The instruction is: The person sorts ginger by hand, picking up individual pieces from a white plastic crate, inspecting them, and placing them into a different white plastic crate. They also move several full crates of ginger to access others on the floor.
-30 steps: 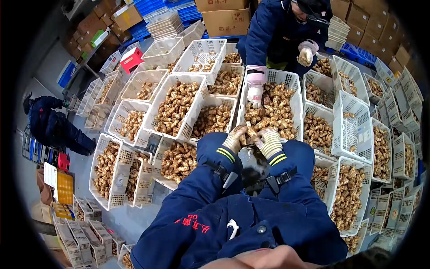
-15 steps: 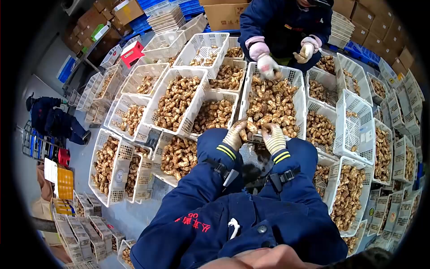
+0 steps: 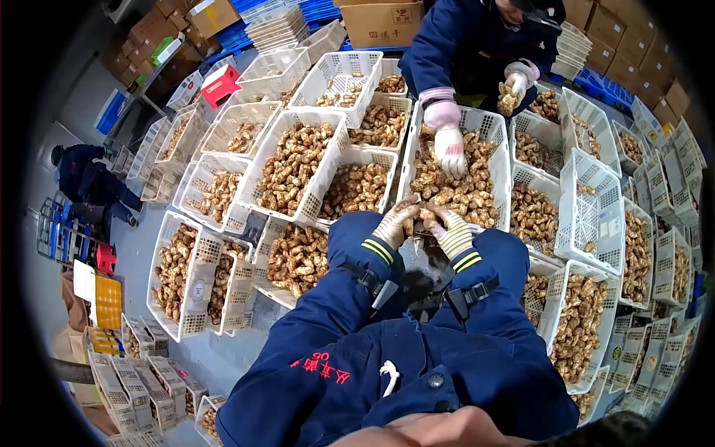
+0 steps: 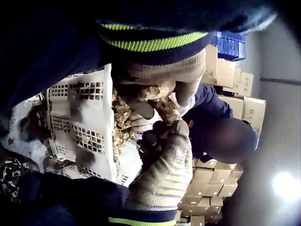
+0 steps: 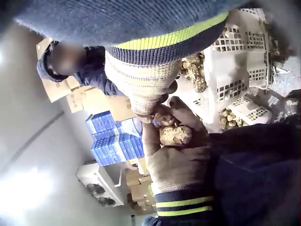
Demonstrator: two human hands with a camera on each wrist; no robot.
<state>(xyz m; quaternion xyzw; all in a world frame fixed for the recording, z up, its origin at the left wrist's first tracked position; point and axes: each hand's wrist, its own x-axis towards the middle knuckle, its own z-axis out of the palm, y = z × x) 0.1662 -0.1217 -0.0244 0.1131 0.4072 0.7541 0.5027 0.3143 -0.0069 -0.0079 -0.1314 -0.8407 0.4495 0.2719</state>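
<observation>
My left hand, in a striped knit glove with bare dirty fingertips, curls round brown-and-white mushrooms; two show in the right wrist view, a pale mushroom in the palm and a darker mushroom beyond it. My right hand, gloved alike, meets it over my lap. Its thumb and fingers pinch a mushroom between the two hands. Just past my fingers stands a white crate heaped with mushrooms.
Across the crate a person in navy reaches in with a gloved hand and holds a mushroom in the other. White crates of mushrooms crowd both sides. Another person stands far left. Cardboard boxes stand behind.
My hands have come closer together round the mushroom. The person opposite drew a hand back, then reached into the crate again. The far-left person has shifted.
</observation>
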